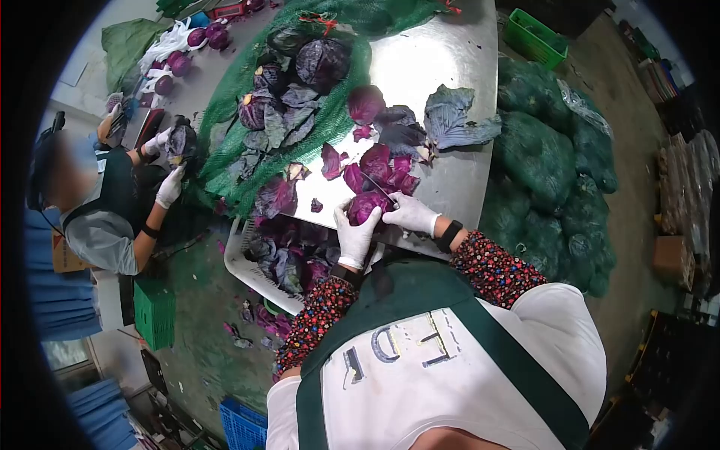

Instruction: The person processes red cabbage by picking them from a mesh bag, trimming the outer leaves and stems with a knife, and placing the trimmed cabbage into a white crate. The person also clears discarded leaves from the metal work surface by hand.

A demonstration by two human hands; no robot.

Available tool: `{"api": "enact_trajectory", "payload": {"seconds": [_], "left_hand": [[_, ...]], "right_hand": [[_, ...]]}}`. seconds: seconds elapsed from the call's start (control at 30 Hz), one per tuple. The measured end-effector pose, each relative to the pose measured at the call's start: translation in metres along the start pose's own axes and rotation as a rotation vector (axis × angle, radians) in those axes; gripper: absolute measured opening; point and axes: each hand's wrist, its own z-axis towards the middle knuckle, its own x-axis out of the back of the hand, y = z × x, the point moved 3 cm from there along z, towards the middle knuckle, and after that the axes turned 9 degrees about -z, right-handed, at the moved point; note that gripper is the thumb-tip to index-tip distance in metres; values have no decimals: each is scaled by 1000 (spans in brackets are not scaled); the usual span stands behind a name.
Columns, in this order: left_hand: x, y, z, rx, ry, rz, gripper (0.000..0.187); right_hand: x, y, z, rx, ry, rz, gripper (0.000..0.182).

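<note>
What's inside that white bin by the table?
Purple and dark cabbage leaves. They cover the bottom of the white bin, so what lies beneath can't be seen.

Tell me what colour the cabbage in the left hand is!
The cabbage in the left hand is reddish purple, seen best in the head view.

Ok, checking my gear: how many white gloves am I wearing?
2: one on your left hand, against the purple cabbage; one on your right hand, with the knife. Neither is hidden.

Smooth held cabbage (365, 213), glossy metal table (409, 64), rough mesh bag (225, 154), plastic basket (259, 286).
</note>
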Motion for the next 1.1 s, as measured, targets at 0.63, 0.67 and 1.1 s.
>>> {"api": "enact_trajectory", "payload": {"seconds": [0.63, 0.67, 1.1], "left_hand": [[-1, -2, 1, 149, 3, -202, 56], [-1, -1, 0, 151, 3, -195, 56], [25, 66, 14, -14, -198, -192, 62]], "right_hand": [[17, 21, 21, 57, -127, 399, 24], [18, 24, 26, 152, 16, 160, 18], [74, -35, 15, 433, 320, -149, 45]]}}
